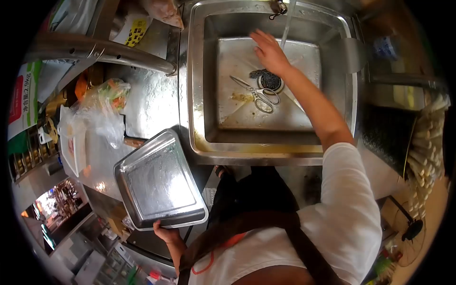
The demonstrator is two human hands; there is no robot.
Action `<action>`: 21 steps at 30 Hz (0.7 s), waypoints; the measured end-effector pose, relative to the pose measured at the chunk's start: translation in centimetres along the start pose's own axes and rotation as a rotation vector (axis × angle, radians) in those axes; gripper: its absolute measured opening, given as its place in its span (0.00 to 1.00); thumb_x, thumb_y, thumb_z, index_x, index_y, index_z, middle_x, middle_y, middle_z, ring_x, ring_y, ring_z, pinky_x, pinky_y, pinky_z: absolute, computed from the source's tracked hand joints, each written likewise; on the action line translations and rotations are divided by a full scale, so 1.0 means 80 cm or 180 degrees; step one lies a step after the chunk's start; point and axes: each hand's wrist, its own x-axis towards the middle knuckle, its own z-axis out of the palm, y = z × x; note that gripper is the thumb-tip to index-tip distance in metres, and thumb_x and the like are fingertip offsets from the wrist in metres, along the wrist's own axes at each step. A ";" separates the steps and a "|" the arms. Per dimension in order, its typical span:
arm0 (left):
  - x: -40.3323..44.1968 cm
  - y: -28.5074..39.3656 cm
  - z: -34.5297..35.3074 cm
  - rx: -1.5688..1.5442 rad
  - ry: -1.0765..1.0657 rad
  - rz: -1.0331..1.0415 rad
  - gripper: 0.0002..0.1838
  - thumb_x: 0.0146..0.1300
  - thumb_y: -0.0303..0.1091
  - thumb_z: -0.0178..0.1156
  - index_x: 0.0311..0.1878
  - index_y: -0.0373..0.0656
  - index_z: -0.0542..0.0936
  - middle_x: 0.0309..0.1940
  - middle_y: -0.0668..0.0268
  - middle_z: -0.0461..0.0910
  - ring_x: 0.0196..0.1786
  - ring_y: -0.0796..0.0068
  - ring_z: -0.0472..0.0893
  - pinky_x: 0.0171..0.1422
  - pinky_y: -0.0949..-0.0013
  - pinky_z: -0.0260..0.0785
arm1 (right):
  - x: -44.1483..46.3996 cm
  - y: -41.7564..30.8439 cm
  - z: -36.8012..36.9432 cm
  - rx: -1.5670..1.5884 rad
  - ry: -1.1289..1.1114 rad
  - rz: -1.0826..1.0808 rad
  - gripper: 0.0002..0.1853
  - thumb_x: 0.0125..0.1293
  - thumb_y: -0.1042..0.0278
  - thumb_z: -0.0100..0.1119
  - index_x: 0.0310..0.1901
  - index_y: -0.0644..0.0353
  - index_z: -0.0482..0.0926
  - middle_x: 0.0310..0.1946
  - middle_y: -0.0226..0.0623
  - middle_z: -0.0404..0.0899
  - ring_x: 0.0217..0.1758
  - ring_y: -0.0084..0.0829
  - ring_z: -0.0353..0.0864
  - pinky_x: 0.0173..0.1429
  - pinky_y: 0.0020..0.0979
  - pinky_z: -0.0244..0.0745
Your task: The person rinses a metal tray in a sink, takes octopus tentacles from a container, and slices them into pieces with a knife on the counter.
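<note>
My left hand (166,232) grips the near edge of a shallow rectangular metal tray (154,183), its fingers closed on the rim. The tray is tilted, looks wet and holds nothing, to the left of my body. Over the steel sink (198,95) my right hand (269,51) is stretched out with its fingers extended, slightly blurred and holding nothing I can see. It is beside a stream of water (287,26). Below it, on the sink floor, lie a pair of scissors (255,91) and a dark scrubber (271,81), partly hidden by my forearm.
Left of the sink, a metal counter (151,102) carries a clear plastic bag (111,118) with food in it. A metal pipe frame (128,59) stands above that counter. The faucet (278,6) is at the sink's far edge. Pale rod-shaped items (425,147) are bundled at right.
</note>
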 end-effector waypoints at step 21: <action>-0.008 -0.006 0.014 0.0040 0.0378 0.0058 0.30 0.47 0.37 0.55 0.57 0.40 0.72 0.51 0.59 0.75 0.53 0.56 0.74 0.60 0.53 0.67 | -0.109 0.139 0.023 -0.2632 -0.1486 0.0404 0.10 0.58 0.63 0.52 0.38 0.53 0.79 0.40 0.39 0.83 0.43 0.36 0.83 0.44 0.41 0.74</action>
